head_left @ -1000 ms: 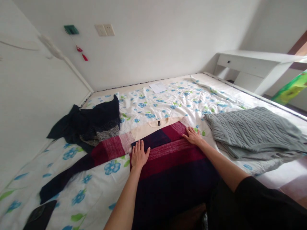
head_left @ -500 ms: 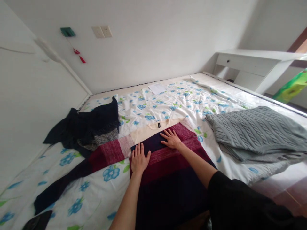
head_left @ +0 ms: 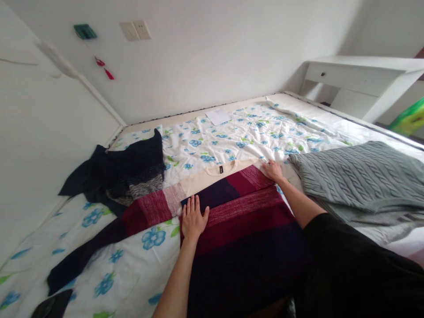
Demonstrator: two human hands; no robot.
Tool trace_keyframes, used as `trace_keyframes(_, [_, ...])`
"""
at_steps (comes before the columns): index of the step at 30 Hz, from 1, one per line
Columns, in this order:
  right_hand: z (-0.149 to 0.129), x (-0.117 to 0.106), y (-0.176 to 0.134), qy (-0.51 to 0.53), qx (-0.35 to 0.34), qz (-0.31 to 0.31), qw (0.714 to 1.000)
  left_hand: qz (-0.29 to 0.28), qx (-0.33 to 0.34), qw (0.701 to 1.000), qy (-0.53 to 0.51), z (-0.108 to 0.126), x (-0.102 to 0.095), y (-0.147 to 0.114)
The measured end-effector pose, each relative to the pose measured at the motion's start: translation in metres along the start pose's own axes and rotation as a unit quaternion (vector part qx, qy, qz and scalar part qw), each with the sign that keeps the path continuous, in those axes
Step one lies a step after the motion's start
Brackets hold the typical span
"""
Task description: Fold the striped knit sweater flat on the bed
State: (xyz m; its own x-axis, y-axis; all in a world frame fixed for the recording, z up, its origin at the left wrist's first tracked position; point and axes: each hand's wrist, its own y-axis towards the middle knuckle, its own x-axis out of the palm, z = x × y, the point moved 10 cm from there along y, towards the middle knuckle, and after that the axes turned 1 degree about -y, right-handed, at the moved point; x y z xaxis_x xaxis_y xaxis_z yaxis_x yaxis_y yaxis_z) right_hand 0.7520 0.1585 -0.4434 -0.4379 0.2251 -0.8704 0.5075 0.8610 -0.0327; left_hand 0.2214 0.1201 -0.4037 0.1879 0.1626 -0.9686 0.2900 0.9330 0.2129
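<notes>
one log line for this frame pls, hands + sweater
left hand: flat on sweater | right hand: at sweater's far right shoulder | sweater: spread on bed | grey knit: right of it

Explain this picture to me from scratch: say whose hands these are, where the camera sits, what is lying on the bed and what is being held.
The camera is worn on a person's head and looks forward and down, so both bare arms are that person's own. There is no machine. The left hand lies flat on a striped sweater, maroon, navy and cream, spread on a bed with a floral sheet. The right hand rests at the sweater's far right corner, near its shoulder. Neither hand grips anything; both press on the knit. To the left lies a crumpled dark sweater, to the right a folded grey cable-knit sweater, and far back a white paper.
</notes>
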Motion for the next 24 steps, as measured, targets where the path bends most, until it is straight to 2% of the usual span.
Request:
trace_keyframes(2, [-0.001, -0.006, 0.006, 0.048, 0.048, 0.018, 0.998, 0.001, -0.002, 1.000, -0.001, 0.000, 0.000, 0.001])
trace_keyframes(6, [-0.002, -0.007, 0.019, 0.123, 0.085, -0.013, 0.989, 0.016, 0.008, 1.000, 0.004, 0.000, -0.001, 0.001])
trace_keyframes(11, [0.026, -0.017, 0.022, 0.176, 0.147, 0.040, 0.973, 0.027, 0.012, 1.000, 0.003, -0.001, -0.001, 0.000])
trace_keyframes(12, [0.029, -0.015, 0.021, 0.193, 0.154, 0.034, 0.968, 0.027, 0.011, 1.000, 0.001, -0.001, -0.001, 0.000])
trace_keyframes(14, [0.026, -0.005, 0.016, 0.233, 0.158, -0.019, 0.959, 0.027, 0.008, 1.000, -0.002, -0.001, -0.001, 0.000])
trace_keyframes(17, [0.016, 0.011, -0.002, 0.291, 0.155, -0.138, 0.934, 0.023, 0.006, 1.000, -0.008, 0.000, -0.002, 0.001])
trace_keyframes(21, [0.010, 0.030, -0.053, 0.376, 0.157, -0.333, 0.850, 0.028, 0.005, 0.999, -0.018, 0.000, -0.004, 0.001])
trace_keyframes(22, [0.014, 0.031, -0.066, 0.382, 0.158, -0.364, 0.835, 0.029, 0.004, 0.999, -0.020, -0.001, -0.004, 0.002])
trace_keyframes(24, [0.026, 0.027, -0.083, 0.376, 0.158, -0.368, 0.835, 0.029, 0.003, 0.999, -0.020, -0.003, -0.003, 0.003])
